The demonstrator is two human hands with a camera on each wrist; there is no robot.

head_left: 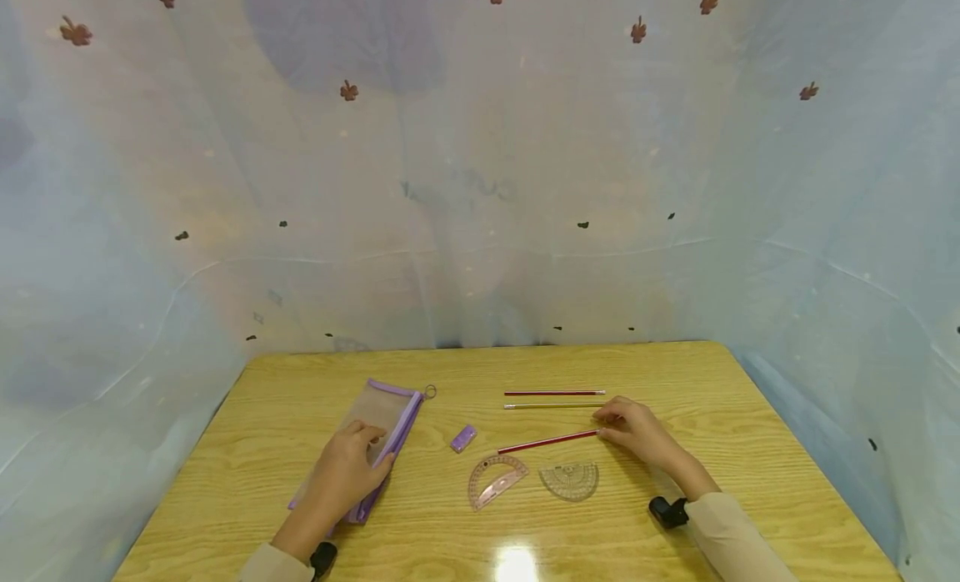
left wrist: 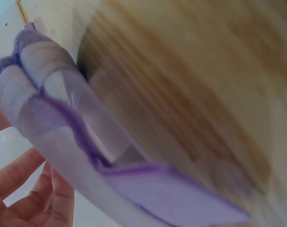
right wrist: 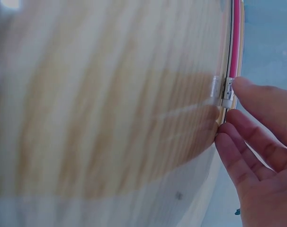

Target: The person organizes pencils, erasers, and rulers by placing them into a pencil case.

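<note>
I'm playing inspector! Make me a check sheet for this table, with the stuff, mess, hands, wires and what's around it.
Surface: wood-grain table, bright glare near its front.
Job's things: pouch; purple block; far red pencil; yellow pencil; near red pencil; pink protractor; clear protractor.
Clutter: nothing seen.
Left hand: grips the pouch.
Right hand: thumb touches the near red pencil's end; a firm pinch can't be confirmed.
Cables: nothing seen on the table.
Surroundings: pale backdrop with brown leaf-like marks; black device at the right wrist.
</note>
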